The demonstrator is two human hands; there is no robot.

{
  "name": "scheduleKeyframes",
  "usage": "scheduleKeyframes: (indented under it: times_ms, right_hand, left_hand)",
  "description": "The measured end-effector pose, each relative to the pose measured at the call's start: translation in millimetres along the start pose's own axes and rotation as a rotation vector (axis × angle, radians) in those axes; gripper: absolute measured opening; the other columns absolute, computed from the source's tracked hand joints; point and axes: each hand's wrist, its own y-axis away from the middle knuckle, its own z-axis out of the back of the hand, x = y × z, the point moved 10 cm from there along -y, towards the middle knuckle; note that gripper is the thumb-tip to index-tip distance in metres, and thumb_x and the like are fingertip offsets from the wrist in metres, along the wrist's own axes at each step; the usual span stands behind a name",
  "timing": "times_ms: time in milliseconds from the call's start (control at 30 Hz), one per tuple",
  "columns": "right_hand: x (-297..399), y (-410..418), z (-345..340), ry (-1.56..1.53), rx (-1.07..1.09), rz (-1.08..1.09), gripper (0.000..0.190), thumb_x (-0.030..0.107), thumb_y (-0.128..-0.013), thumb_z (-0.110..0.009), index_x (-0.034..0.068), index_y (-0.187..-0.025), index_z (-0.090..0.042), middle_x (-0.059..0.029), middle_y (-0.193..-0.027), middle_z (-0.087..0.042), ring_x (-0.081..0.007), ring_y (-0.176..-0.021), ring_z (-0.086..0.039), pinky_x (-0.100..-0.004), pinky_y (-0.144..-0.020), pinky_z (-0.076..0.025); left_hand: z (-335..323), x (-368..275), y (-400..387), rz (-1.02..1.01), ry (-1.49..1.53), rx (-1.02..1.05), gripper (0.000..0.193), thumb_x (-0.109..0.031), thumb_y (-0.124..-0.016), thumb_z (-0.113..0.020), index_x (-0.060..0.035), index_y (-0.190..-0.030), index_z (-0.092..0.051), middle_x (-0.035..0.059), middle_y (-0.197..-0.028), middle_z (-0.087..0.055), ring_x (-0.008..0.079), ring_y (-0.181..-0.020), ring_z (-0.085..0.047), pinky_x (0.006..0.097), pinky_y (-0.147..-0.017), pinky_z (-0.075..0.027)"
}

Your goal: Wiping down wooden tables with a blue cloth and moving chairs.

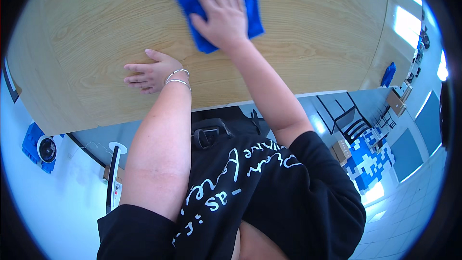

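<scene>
A blue cloth [196,38] lies spread on the light wood tabletop [306,36], near the top of the view. My right hand [225,18] rests flat on it with fingers spread, slightly blurred. Left of the cloth and closer to my body, my left hand [153,73] leans on the bare wood. Its fingers are apart, nothing is in it, and two silver bangles [178,79] circle the wrist.
A second blue cloth [388,74] lies at the tabletop's right end. Below the near table edge stand black metal-framed chairs [355,130] and cardboard boxes [341,151] at right. A white monitor or panel [114,177] shows at lower left.
</scene>
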Motion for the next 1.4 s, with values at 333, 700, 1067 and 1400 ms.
scheduleKeyframes:
  times_ms: [333,700,1067,1400]
  right_hand:
    - [-288,62,135,0.319,-0.323,-0.702,0.064,0.048,-0.090,-0.045,0.007,-0.138,-0.041,-0.0228,-0.145,-0.033,-0.0354,-0.136,-0.030,-0.0449,-0.111,-0.022]
    - [-20,-38,-8,0.234,0.011,-0.161,0.065,0.038,-0.084,-0.053,0.006,-0.139,-0.038,-0.0200,-0.149,-0.027,-0.0361,-0.139,-0.021,-0.0523,-0.112,-0.014]
    - [13,-70,-8,0.020,0.083,0.131,0.059,0.039,-0.078,-0.062,0.015,-0.131,-0.049,-0.0107,-0.144,-0.039,-0.0291,-0.134,-0.033,-0.0480,-0.110,-0.024]
    - [-292,21,127,0.403,-0.266,-0.634,0.062,0.049,-0.091,-0.043,0.010,-0.140,-0.039,-0.0160,-0.147,-0.032,-0.0324,-0.136,-0.029,-0.0413,-0.111,-0.024]
  left_hand:
    - [-1,-1,1,-0.028,-0.022,0.006,0.075,-0.053,-0.094,-0.032,-0.0094,-0.149,-0.005,0.0234,-0.153,-0.005,0.0355,-0.142,-0.009,0.0520,-0.111,-0.018]
    - [3,3,-1,-0.028,-0.024,-0.031,0.076,-0.053,-0.093,-0.037,-0.0111,-0.149,-0.009,0.0227,-0.153,-0.007,0.0357,-0.142,-0.011,0.0541,-0.109,-0.020]
    - [-1,5,-1,-0.017,-0.040,-0.022,0.076,-0.053,-0.093,-0.037,-0.0132,-0.150,-0.007,0.0208,-0.154,-0.005,0.0339,-0.142,-0.012,0.0532,-0.110,-0.019]
    - [2,-2,2,-0.050,-0.017,-0.008,0.077,-0.054,-0.092,-0.036,-0.0108,-0.149,-0.008,0.0227,-0.153,-0.004,0.0356,-0.142,-0.011,0.0538,-0.110,-0.019]
